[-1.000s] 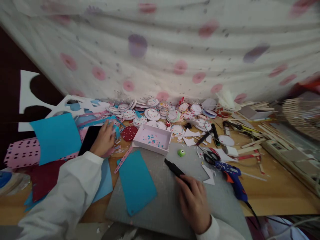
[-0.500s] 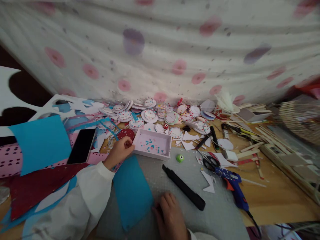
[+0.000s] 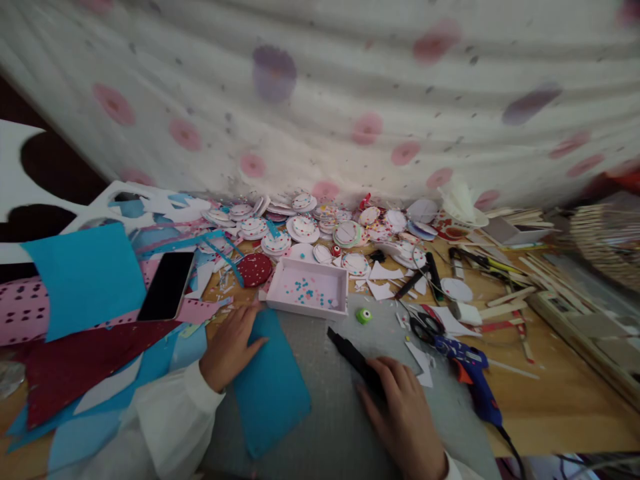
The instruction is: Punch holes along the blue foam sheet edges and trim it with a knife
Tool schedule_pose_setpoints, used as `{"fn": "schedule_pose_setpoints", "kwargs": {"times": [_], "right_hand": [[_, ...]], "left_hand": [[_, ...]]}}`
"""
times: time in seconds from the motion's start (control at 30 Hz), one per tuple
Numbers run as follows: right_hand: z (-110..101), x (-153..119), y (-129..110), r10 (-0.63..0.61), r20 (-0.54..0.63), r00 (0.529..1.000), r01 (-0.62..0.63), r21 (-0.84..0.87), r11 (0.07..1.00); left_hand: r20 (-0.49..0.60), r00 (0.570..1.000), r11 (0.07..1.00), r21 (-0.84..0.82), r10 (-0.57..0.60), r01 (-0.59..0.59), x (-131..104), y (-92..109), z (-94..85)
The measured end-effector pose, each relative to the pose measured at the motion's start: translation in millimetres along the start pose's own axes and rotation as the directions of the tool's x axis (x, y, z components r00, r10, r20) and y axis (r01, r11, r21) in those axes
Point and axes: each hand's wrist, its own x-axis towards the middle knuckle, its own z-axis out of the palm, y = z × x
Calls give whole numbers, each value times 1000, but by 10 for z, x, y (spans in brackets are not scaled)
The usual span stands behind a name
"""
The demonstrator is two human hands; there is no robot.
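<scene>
Blue sheet [image 3: 277,393] and black tool [image 3: 353,353] are placed in front of the white box [image 3: 305,309]

Far to the left of the white box, a blue square [image 3: 90,283] is laid over pink dotted fabric [image 3: 23,310], with a dark red sheet [image 3: 95,367] spread below. Closer on that side, a phone [image 3: 167,285] is set face up, its screen dark. Just left of the white box, a red dotted disc [image 3: 256,270] is seen.

At the near left corner of the white box, the left hand [image 3: 233,350] is held palm down and open over the left edge of the blue sheet, thumb spread; nothing is seen gripped in it. The blue sheet is laid on a grey mat [image 3: 320,427]. In the white box, small dots [image 3: 307,291] are scattered; behind it, decorated discs [image 3: 303,228] are heaped.

To the near right of the white box, a green toy [image 3: 364,315] is placed. Below it, the rear of the black tool is covered by the right hand [image 3: 400,413], fingers partly curled; how firmly it is gripped cannot be told. Farther right of the white box, scissors [image 3: 427,327] and a blue glue gun [image 3: 473,380] are laid.
</scene>
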Motion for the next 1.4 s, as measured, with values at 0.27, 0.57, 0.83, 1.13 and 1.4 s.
{"fn": "schedule_pose_setpoints", "kwargs": {"times": [0.27,0.57,0.83,1.13,1.4], "right_hand": [[-44,-126,44,63,28,998,-68,246,967],[-214,-106,95,369,-20,929,-329,409,851],[-148,-66,229,361,-106,927,-323,267,908],[64,85,355,204,-157,966,-212,-40,976],[197,137,350,152,-122,981,-174,-198,965]], "left_hand": [[26,1000,1000,-18,12,-12,145,-104,0],[78,997,999,-52,-3,7,244,-76,-33],[122,992,998,65,-1,-7,134,22,-12],[226,973,994,-94,-40,62,300,18,-139],[133,990,998,-40,-49,55,167,-37,-110]]}}
